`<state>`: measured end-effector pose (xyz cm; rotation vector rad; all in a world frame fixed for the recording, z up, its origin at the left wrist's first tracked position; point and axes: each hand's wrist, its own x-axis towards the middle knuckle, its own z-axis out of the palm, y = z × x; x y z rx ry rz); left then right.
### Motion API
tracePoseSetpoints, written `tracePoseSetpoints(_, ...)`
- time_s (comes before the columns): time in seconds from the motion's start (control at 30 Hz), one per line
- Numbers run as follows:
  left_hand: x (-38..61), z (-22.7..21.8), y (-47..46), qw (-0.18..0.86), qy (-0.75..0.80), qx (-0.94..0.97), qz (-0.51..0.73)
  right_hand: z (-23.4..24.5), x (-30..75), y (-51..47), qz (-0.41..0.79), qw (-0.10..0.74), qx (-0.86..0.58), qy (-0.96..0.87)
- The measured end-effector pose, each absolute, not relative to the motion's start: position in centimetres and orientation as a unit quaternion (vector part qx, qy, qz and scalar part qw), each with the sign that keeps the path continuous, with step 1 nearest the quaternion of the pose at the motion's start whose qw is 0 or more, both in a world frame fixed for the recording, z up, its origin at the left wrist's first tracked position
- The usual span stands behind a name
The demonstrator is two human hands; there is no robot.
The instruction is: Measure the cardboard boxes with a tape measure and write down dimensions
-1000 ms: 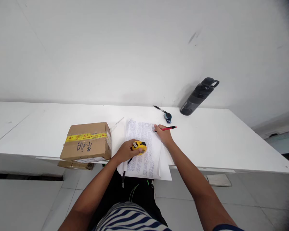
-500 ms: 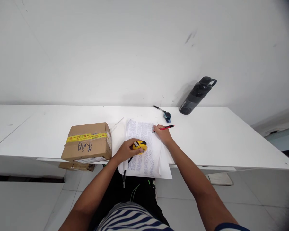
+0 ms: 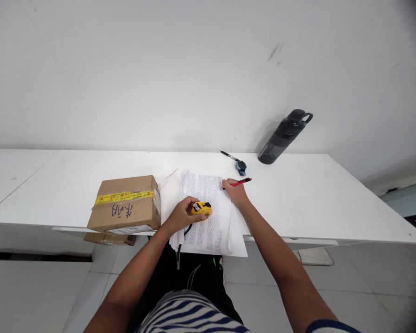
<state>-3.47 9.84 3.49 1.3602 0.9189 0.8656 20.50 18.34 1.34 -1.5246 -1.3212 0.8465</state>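
My left hand (image 3: 182, 214) is closed around a yellow tape measure (image 3: 201, 210) with black and silver parts, over the left half of the written sheets. A dark strap hangs below that hand. My right hand (image 3: 236, 192) grips a red pen (image 3: 241, 182) with a black end, its tip near the upper right of the writing. Under both hands lies a stack of paper (image 3: 201, 240) covered in dense blue handwriting, its lower end overhanging the front edge of the table.
A taped cardboard box (image 3: 125, 208) stands left of the paper on the white table (image 3: 298, 203). Behind my right hand lie a black pen (image 3: 229, 155) and a dark watch-like object (image 3: 241, 167). A dark bottle (image 3: 282, 138) stands by the wall, and another box (image 3: 111, 238) shows below the table.
The red pen in my right hand has shifted very slightly. My left hand still holds the tape measure in nearly the same spot, its fingers a little straighter.
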Motion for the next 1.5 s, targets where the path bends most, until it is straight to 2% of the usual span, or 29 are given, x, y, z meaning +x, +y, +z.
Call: tracePoseSetpoints(1.5, -3.53, 2.49, 10.19, 0.563, 0.414, 0.610, 0.374, 1.66, 20.32, 17.94, 0.319, 0.485, -0.612, -0.537)
